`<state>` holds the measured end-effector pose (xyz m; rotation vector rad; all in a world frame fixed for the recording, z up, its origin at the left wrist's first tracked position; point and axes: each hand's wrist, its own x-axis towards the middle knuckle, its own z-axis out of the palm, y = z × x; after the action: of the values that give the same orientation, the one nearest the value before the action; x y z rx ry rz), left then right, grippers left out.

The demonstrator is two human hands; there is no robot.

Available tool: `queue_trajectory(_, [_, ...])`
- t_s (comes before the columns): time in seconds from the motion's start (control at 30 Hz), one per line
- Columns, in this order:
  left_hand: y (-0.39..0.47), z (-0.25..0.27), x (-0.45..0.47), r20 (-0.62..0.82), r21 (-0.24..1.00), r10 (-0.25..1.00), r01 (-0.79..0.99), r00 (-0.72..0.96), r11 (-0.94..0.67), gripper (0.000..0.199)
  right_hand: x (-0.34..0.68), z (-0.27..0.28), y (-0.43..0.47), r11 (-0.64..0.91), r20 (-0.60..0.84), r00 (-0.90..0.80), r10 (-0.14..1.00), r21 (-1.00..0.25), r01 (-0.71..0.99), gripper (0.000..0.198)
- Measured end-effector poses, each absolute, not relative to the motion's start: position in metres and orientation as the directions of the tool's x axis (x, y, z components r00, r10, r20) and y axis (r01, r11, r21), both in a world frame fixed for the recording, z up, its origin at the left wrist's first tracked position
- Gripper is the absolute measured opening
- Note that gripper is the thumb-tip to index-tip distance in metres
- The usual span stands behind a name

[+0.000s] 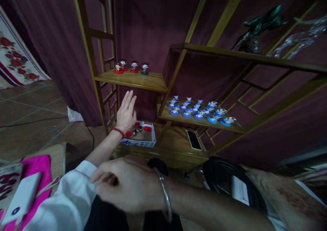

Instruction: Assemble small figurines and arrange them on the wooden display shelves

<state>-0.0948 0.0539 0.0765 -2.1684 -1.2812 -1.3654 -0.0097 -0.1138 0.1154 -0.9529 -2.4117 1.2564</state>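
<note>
My left hand [126, 113], with a red beaded bracelet at the wrist, reaches out flat below the upper left shelf, its fingers stretched and nothing in it. Just under it sits an open cardboard box [154, 135] with red round bases [147, 128] and a dark-haired figurine [137, 131] lying inside. My right hand [127, 185], wearing a silver bangle, crosses in front of my body by the left sleeve [74, 190]. Its fingers are curled in; whatever they may hold is hidden. Several small figurines [134, 66] on red or dark bases stand on the upper left shelf [138, 80].
Several blue-and-white figurines [199, 114] stand on the middle right shelf [166, 114]. A phone [194, 140] lies on the lower board. Glassy ornaments [265, 23] occupy the top right shelf. At lower left, a white device [22, 195] rests on a pink cloth [43, 166].
</note>
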Motion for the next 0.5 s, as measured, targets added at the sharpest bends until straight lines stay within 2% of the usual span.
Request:
queue_trajectory(0.13, [0.060, 0.024, -0.098, 0.723, 0.294, 0.683, 0.845, 0.109, -0.446, 0.045, 0.011, 0.079, -0.057, 0.330, -0.172, -0.610, 0.774, -0.712, 0.620, 0.023])
queue_trajectory(0.23, [0.068, -0.016, -0.096, 0.568, 0.324, 0.817, 0.887, 0.096, -0.329, 0.034, 0.027, 0.041, -0.018, 0.230, -0.274, -0.469, 0.839, -0.604, 0.763, 0.023])
queue_trajectory(0.33, [0.075, -0.047, -0.093, 0.346, 0.311, 0.936, 0.934, 0.062, -0.176, 0.032, 0.041, 0.009, 0.010, 0.163, -0.260, -0.337, 0.905, -0.519, 0.839, 0.022])
queue_trajectory(0.5, [0.080, -0.077, -0.090, 0.107, 0.243, 0.990, 0.963, 0.094, -0.117, 0.032, 0.055, -0.029, 0.047, 0.131, -0.155, -0.242, 0.958, -0.514, 0.847, 0.023])
